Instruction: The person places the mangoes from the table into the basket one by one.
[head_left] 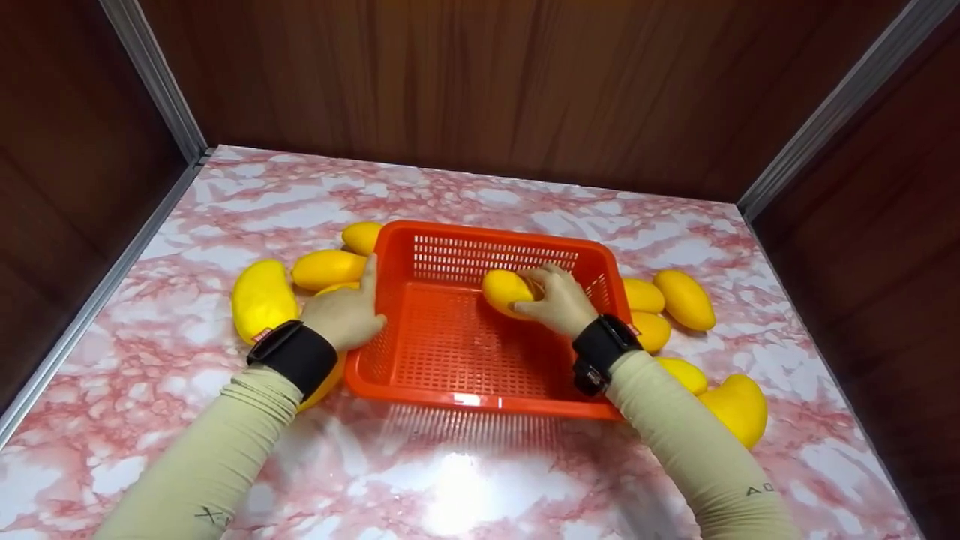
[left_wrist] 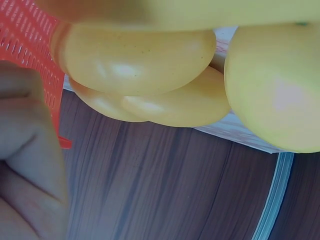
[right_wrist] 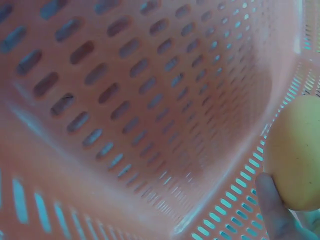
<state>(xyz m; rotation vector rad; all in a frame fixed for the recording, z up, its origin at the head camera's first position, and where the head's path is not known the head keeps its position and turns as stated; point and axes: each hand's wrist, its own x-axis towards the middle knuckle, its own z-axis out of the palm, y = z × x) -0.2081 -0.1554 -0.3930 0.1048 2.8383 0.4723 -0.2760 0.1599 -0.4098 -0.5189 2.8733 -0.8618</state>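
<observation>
An orange-red perforated plastic basket (head_left: 442,405) sits in the middle of the table. My right hand (head_left: 561,301) reaches inside it and grips a yellow mango (head_left: 501,291), thumb on the near side and fingers over the far side. From the right wrist, that mango (right_wrist: 295,155) appears at the right edge, above the slotted basket wall (right_wrist: 225,205). My left hand (head_left: 341,316) holds the basket's left rim, its thumb over the edge and index finger along the side. Folded fingers (left_wrist: 30,135) show beside the basket in the left wrist view; their tips are hidden.
Several mangoes (head_left: 262,300) lie left of the basket, partly behind the left hand. More mangoes (head_left: 684,300) lie to its right, some partly covered by the right forearm. The marbled pink-white table (head_left: 465,187) is bounded by brown wood-grain panels (head_left: 465,82) at the back and sides.
</observation>
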